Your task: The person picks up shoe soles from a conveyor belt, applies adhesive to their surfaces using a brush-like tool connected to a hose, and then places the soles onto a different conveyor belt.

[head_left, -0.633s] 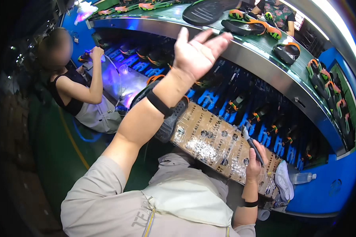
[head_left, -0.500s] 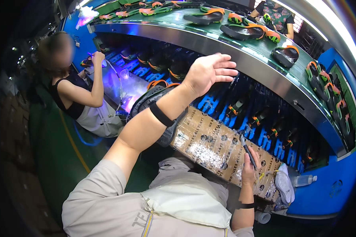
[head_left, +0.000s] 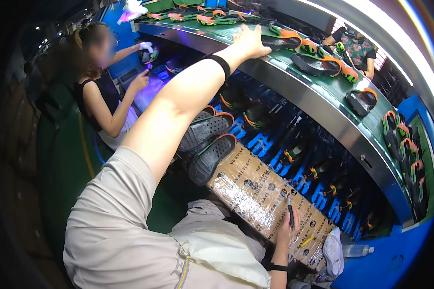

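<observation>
My left hand (head_left: 250,43) is stretched out over the near edge of the green conveyor belt (head_left: 318,79), fingers spread. Its thumb side is right beside a black shoe sole with an orange rim (head_left: 280,43); whether it touches the sole I cannot tell. Low over the cardboard-covered bench (head_left: 248,185), my right hand (head_left: 287,231) is closed round a slim black pen-like tool (head_left: 291,216), its tip pointing away from me. Several black soles (head_left: 212,159) with dotted faces and orange rims lean together at the bench's left end, partly behind my left arm.
Under the belt stands a row of blue racks (head_left: 284,168) carrying more shoe parts. A clear bottle (head_left: 358,250) and a white bundle (head_left: 332,253) lie at the bench's right end. A person (head_left: 94,96) works at my left, another (head_left: 357,50) across the belt.
My left hand has moved away and up from above the racks to the belt edge. My right hand keeps the pen-like tool over the bench. The person at left has raised a shoe part.
</observation>
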### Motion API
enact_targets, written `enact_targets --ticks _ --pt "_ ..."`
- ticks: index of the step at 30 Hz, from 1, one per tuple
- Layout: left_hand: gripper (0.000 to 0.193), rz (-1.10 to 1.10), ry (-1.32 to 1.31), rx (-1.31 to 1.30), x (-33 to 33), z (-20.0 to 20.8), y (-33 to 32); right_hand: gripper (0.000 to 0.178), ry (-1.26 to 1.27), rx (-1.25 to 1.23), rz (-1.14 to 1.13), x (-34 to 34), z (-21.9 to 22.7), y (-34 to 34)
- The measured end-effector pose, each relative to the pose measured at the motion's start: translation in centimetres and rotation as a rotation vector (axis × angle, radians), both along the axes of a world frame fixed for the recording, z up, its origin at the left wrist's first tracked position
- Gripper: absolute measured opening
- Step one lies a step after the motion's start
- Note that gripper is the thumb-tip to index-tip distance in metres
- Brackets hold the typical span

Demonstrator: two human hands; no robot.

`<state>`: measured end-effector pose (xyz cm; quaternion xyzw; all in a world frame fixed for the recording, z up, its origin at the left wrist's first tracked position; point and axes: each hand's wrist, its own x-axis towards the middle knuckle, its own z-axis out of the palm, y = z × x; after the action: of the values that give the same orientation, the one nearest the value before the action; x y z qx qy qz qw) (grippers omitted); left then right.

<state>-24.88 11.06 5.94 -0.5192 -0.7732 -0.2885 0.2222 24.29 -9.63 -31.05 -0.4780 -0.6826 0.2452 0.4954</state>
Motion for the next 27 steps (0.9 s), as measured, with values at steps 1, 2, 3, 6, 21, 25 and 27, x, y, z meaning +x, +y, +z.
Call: enact_targets --ticks 1,2,3,6,21,25,27 --pt "0.079 -0.126 -0.004 -0.142 -3.7 0.3 1.7 0.033 -0.001 -0.006 0.017 -0.3 0.1 0.3" --pt "0.076 -0.119 -0.009 -0.17 -3.9 0.4 2.2 0.033 -0.01 -0.025 0.002 -0.1 -0.1 0.0" --pt "0.073 -0.112 -0.014 -0.196 -4.1 0.5 2.8 0.033 -0.004 -0.012 -0.001 0.1 -0.6 0.1" --pt "0.067 -0.013 0.01 -0.116 -6.3 -0.2 4.3 0.032 0.011 -0.098 0.012 0.2 -0.4 0.0" --pt "0.048 0.253 0.358 0.143 -20.7 -1.1 5.5 0.032 -0.002 -0.121 -0.065 -0.3 -1.4 0.1" --pt "0.051 0.464 0.364 -0.07 -26.8 -0.8 7.2 0.032 -0.08 -0.116 -0.079 -0.7 -0.8 0.6" --pt "0.052 0.405 0.253 -0.22 -27.7 -0.3 7.7 0.032 -0.113 -0.116 -0.084 -1.1 -0.3 0.8"
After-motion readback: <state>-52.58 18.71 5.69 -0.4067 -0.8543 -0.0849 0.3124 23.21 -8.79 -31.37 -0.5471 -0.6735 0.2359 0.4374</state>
